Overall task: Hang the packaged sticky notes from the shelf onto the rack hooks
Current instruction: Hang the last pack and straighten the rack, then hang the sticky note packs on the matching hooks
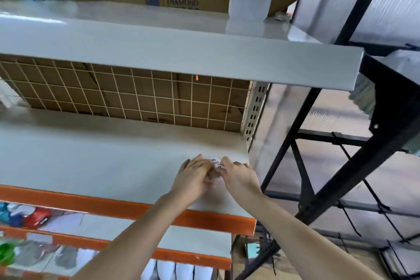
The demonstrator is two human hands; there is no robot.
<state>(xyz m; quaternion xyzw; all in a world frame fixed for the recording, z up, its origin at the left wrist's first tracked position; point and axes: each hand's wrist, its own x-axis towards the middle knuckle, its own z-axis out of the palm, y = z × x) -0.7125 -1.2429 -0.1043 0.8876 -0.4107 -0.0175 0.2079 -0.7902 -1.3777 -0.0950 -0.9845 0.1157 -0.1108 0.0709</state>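
Head view: both hands (193, 177) hide a blurred packet (214, 166) on the shelf (91, 157).

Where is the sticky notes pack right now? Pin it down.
In the head view, the sticky notes pack lies between the left hand and right hand, on the grey shelf near its right end.

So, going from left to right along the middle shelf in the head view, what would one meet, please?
Bare shelf → left hand → small package held between both hands → right hand → black rack frame.
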